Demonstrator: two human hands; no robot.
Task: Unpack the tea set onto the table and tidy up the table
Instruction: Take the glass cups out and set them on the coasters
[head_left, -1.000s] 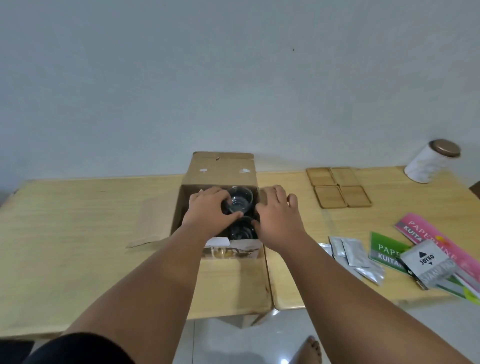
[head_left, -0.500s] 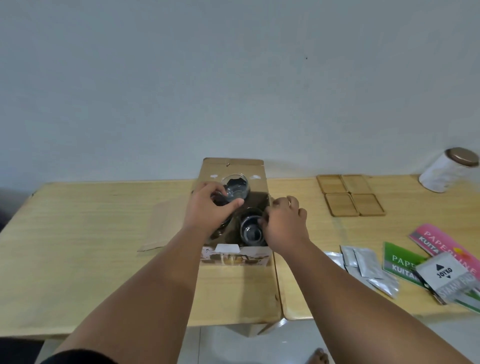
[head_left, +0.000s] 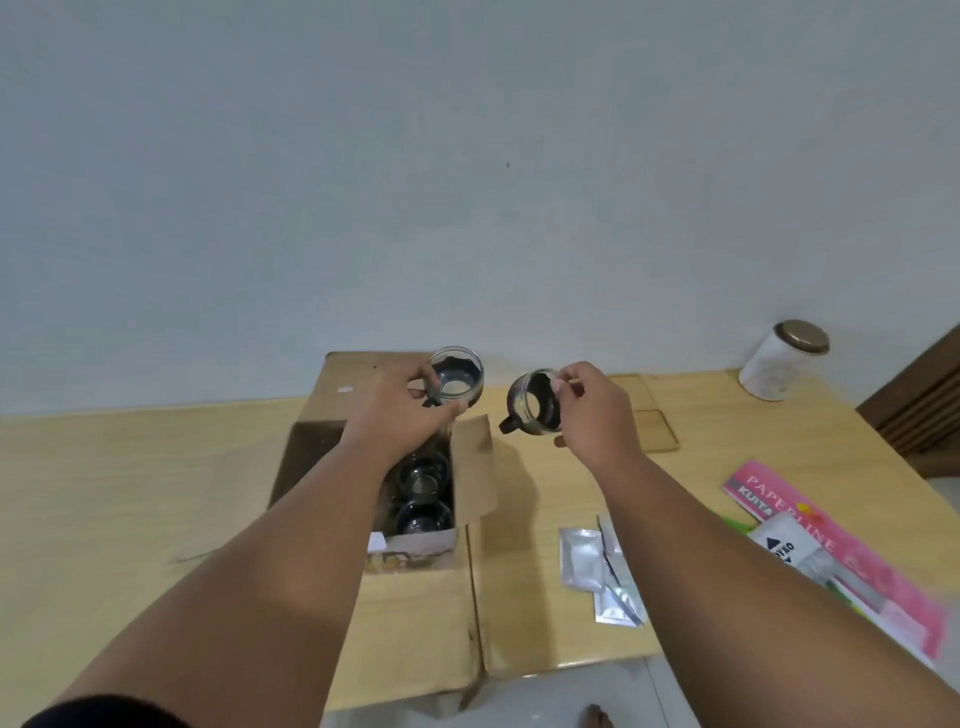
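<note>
An open cardboard box (head_left: 470, 470) stands in the middle of the wooden table (head_left: 104, 499). My left hand (head_left: 400, 410) holds a glass tea cup (head_left: 457, 376) with a dark holder above the box's far end. To the right of the box, above the table, my right hand (head_left: 592, 410) grips a second glass cup (head_left: 535, 402), tilted with its mouth toward me. Two more glass cups (head_left: 423, 493) sit inside the box, partly hidden by my left forearm.
Wooden coasters (head_left: 657, 436) lie behind my right hand. A white canister with a brown lid (head_left: 782, 366) stands at the far right. Silver sachets (head_left: 597, 564) and pink and green packets (head_left: 810, 540) lie near the right front edge.
Both hands have lifted out of the box, each with a glass cup. The right hand has carried its cup to the right, clear of the box.
</note>
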